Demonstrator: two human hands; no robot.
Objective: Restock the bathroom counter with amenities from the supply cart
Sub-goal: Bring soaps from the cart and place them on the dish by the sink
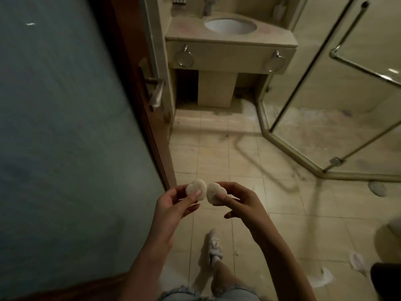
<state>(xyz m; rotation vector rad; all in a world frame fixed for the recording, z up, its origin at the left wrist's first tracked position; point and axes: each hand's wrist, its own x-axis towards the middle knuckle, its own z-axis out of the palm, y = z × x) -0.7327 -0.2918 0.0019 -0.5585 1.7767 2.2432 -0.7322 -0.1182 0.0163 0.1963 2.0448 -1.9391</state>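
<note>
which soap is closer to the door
The soap in the left hand, beside the door edge; the other soap, in the right hand, sits toward the shower glass.

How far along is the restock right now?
Looks done: a row of dark bottles stands at the back of the counter. In hand: the left hand pinches the left soap, the right hand the right soap, at the doorway. Left: set both beside the sink.
</note>
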